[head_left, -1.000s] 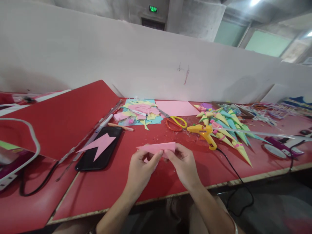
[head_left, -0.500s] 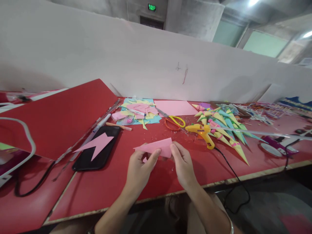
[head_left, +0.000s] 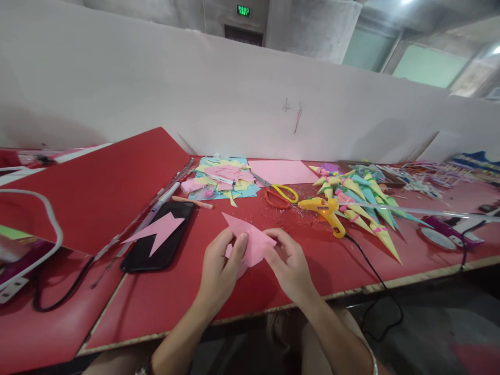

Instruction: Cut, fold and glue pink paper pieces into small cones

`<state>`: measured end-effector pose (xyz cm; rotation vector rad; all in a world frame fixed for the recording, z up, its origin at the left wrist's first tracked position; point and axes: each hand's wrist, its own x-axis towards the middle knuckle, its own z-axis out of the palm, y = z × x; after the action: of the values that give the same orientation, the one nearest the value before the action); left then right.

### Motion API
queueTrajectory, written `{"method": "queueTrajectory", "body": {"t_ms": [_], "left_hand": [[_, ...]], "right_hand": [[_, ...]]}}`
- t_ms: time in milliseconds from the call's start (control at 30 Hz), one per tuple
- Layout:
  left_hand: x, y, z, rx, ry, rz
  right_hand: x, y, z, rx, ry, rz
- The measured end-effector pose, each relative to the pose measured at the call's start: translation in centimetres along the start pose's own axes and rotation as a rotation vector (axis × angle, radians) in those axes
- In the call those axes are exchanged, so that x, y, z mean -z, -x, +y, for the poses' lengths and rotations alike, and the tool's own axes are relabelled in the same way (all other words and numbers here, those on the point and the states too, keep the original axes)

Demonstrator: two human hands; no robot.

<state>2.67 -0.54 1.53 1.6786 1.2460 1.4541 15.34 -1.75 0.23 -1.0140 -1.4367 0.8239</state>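
Observation:
A piece of pink paper [head_left: 255,243] is held between my two hands above the red table. My left hand [head_left: 223,260] pinches its left side, thumb on top. At its right edge, my right hand [head_left: 288,263] grips it between thumb and fingers. The paper looks folded or bent, with one corner pointing up to the left. Below it, partly hidden by my left hand, shows more pink paper. Left of my hands, a notched pink paper cutout [head_left: 160,232] lies across a black phone [head_left: 135,259].
A yellow glue gun [head_left: 322,208] and scissors [head_left: 287,194] lie beyond my hands. Several paper cones [head_left: 385,245] are heaped at the right. Paper scraps [head_left: 219,179] and a pink sheet [head_left: 283,172] sit by the white partition. A red board [head_left: 117,182] leans at left.
The pink paper has turned in my hands: its long edge, nearly level before, now slopes down to the right. Both hands still hold it. The view has shifted slightly.

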Motion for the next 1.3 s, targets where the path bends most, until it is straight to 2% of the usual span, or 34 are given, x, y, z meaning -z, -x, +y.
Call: {"method": "queueTrajectory", "body": {"t_ms": [133, 300, 533, 967, 1133, 1300], "left_hand": [[0.3, -0.2, -0.1, -0.027, -0.031, -0.102], [0.7, -0.6, 0.0, 0.070, 0.019, -0.076], [1.3, -1.0, 0.7, 0.072, 0.184, 0.090], [1.7, -1.1, 0.6, -0.003, 0.200, 0.089], [1.8, -1.1, 0.2, -0.007, 0.138, 0.110], [2.0, -1.2, 0.0, -0.069, 0.104, 0.102]], "right_hand": [[0.2, -0.1, -0.2, -0.045, 0.024, -0.094], [0.3, 0.2, 0.0, -0.110, -0.021, -0.176], [0.3, 0.6, 0.2, 0.065, 0.192, -0.144], [0.4, 0.7, -0.1, 0.128, 0.281, -0.166], [0.2, 0.6, 0.1, 0.176, 0.299, -0.140], [0.2, 0.6, 0.1, 0.225, 0.319, -0.127]]}}
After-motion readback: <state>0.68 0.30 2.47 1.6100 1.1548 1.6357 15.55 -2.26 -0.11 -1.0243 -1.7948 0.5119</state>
